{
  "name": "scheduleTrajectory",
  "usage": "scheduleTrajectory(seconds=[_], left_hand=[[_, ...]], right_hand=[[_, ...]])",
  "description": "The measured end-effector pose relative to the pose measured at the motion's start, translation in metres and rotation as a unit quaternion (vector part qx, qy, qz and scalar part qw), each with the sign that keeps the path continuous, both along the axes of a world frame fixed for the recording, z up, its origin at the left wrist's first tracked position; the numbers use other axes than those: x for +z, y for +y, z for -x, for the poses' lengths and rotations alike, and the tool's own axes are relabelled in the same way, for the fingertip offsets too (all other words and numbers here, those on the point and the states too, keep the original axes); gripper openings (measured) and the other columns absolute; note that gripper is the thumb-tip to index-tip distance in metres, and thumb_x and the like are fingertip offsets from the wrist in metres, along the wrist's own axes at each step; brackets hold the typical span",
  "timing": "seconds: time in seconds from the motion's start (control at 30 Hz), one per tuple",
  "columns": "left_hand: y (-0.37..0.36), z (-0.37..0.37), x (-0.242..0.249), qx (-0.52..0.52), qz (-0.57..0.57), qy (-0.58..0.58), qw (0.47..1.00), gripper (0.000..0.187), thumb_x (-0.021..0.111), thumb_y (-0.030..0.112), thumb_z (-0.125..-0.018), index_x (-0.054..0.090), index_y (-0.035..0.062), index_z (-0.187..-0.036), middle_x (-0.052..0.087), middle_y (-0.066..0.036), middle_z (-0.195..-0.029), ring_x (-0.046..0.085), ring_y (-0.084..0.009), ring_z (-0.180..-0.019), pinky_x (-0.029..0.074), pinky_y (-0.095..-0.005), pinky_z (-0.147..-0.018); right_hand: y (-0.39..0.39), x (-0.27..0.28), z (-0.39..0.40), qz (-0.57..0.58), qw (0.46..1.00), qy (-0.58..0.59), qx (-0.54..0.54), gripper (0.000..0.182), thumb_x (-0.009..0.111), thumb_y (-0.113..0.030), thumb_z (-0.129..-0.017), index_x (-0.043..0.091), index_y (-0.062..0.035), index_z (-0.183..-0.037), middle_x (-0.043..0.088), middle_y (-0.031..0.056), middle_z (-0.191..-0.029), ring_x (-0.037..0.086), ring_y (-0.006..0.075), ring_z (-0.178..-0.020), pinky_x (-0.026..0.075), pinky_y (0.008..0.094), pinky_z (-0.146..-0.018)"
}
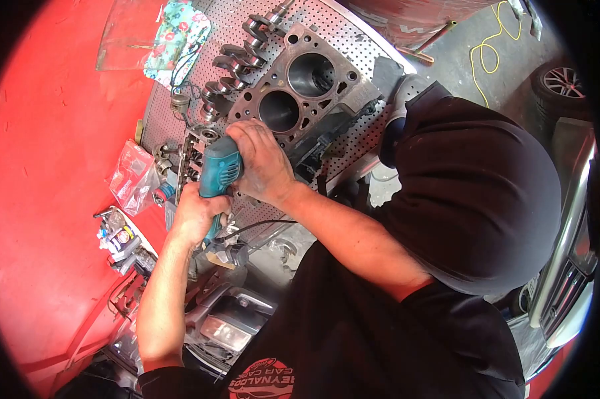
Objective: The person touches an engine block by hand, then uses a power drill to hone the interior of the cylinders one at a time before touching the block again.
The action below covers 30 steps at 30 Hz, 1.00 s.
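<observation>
A teal corded power drill (221,169) stands upright in both hands, with its front end hidden from me. My left hand (199,216) wraps round its lower part, fingers closed. My right hand (261,163) is closed over its upper body from the right. Beneath and beside the drill lies a metal engine part with valve-like pieces (192,154), mostly covered by my left hand and the tool. Just above my right hand sits an engine block (253,100) with two large round bores showing. Left of the block lies a crankshaft (235,63).
The perforated metal bench (213,20) carries a piston (179,103) and a flowered cloth (183,40). Clear plastic bags (134,176) lie by the red wall (40,166). A black cord (260,224) runs from the drill. A large dark fabric shape (473,193) bulges at right.
</observation>
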<state>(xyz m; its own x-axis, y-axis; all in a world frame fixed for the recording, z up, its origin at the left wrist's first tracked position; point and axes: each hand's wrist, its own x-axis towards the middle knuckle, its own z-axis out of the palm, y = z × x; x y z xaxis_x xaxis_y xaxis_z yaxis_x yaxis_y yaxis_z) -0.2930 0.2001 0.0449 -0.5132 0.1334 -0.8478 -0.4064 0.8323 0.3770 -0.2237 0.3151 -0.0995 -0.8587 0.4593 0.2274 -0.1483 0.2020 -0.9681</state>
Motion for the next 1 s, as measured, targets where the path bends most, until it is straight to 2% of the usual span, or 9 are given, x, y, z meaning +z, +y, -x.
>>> scheduleTrajectory(seconds=[0.17,0.2,0.3,0.33,0.4,0.5,0.6,0.83,1.0], left_hand=[[0.003,0.002,0.002,0.004,0.007,-0.003,1.000,0.020,0.068,0.004,-0.078,0.070,-0.0026,-0.096,0.065,-0.005,-0.070,0.060,-0.0140,-0.056,0.049,-0.0300,-0.055],[0.000,0.003,0.001,-0.002,0.001,-0.013,1.000,0.028,0.069,0.003,-0.078,0.069,-0.0036,-0.105,0.066,-0.007,-0.078,0.060,-0.0159,-0.059,0.049,-0.0298,-0.057],[-0.001,0.001,0.006,-0.016,0.011,0.002,1.000,0.031,0.068,0.003,-0.078,0.068,-0.0032,-0.109,0.065,-0.007,-0.077,0.059,-0.0160,-0.058,0.049,-0.0301,-0.056],[-0.003,0.001,0.011,-0.009,0.008,0.008,1.000,0.027,0.068,0.003,-0.077,0.068,-0.0032,-0.104,0.065,-0.007,-0.075,0.060,-0.0155,-0.058,0.049,-0.0300,-0.056],[-0.016,-0.005,0.026,0.011,0.003,0.015,1.000,0.019,0.067,0.003,-0.075,0.069,-0.0031,-0.094,0.065,-0.005,-0.071,0.061,-0.0145,-0.058,0.049,-0.0297,-0.056],[-0.015,-0.011,0.064,0.021,-0.012,0.036,0.999,0.020,0.066,0.002,-0.074,0.069,-0.0032,-0.093,0.066,-0.006,-0.073,0.061,-0.0149,-0.060,0.049,-0.0302,-0.057],[-0.028,-0.013,0.094,0.018,0.002,0.052,0.998,0.024,0.065,0.001,-0.072,0.068,-0.0035,-0.095,0.067,-0.007,-0.076,0.061,-0.0152,-0.062,0.050,-0.0298,-0.058],[-0.029,-0.031,0.149,0.055,0.011,0.096,0.994,0.027,0.067,0.004,-0.070,0.066,-0.0036,-0.096,0.066,-0.007,-0.074,0.060,-0.0157,-0.059,0.051,-0.0297,-0.057],[-0.028,-0.038,0.174,0.068,-0.007,0.109,0.992,0.033,0.069,0.007,-0.067,0.064,-0.0043,-0.098,0.065,-0.008,-0.073,0.060,-0.0158,-0.059,0.051,-0.0296,-0.056]], right_hand=[[-0.003,0.000,0.002,0.005,1.000,-0.004,-0.010,0.091,0.087,-0.006,-0.048,0.049,-0.0024,-0.131,0.055,0.0177,-0.128,0.053,0.0393,-0.127,0.037,0.0507,-0.117],[-0.005,0.000,0.002,0.002,1.000,-0.003,-0.015,0.090,0.087,-0.006,-0.049,0.049,-0.0022,-0.130,0.056,0.0179,-0.128,0.054,0.0394,-0.126,0.037,0.0510,-0.117],[-0.009,0.003,0.003,-0.009,1.000,0.010,-0.028,0.087,0.086,-0.005,-0.050,0.050,-0.0017,-0.129,0.056,0.0186,-0.127,0.054,0.0394,-0.125,0.038,0.0519,-0.115],[-0.011,0.006,0.003,-0.010,0.999,0.018,-0.028,0.086,0.085,-0.005,-0.050,0.050,-0.0015,-0.129,0.056,0.0188,-0.126,0.054,0.0392,-0.124,0.038,0.0522,-0.115],[-0.016,0.020,0.003,-0.010,0.999,0.037,-0.023,0.082,0.084,-0.005,-0.052,0.051,-0.0012,-0.128,0.056,0.0191,-0.125,0.055,0.0389,-0.124,0.038,0.0527,-0.115],[-0.024,0.046,0.006,-0.017,0.997,0.067,-0.020,0.076,0.081,-0.006,-0.057,0.052,-0.0011,-0.126,0.057,0.0191,-0.123,0.056,0.0389,-0.121,0.039,0.0537,-0.113],[-0.030,0.071,0.006,-0.025,0.995,0.092,-0.034,0.068,0.078,-0.009,-0.061,0.054,-0.0005,-0.125,0.059,0.0191,-0.122,0.059,0.0395,-0.116,0.042,0.0552,-0.109],[-0.035,0.120,0.006,-0.048,0.987,0.143,-0.057,0.066,0.076,-0.009,-0.064,0.056,0.0006,-0.126,0.059,0.0193,-0.120,0.059,0.0386,-0.114,0.044,0.0554,-0.104],[-0.037,0.144,0.006,-0.050,0.985,0.155,-0.059,0.055,0.071,-0.016,-0.073,0.057,-0.0006,-0.125,0.060,0.0180,-0.116,0.060,0.0375,-0.111,0.045,0.0545,-0.102]])
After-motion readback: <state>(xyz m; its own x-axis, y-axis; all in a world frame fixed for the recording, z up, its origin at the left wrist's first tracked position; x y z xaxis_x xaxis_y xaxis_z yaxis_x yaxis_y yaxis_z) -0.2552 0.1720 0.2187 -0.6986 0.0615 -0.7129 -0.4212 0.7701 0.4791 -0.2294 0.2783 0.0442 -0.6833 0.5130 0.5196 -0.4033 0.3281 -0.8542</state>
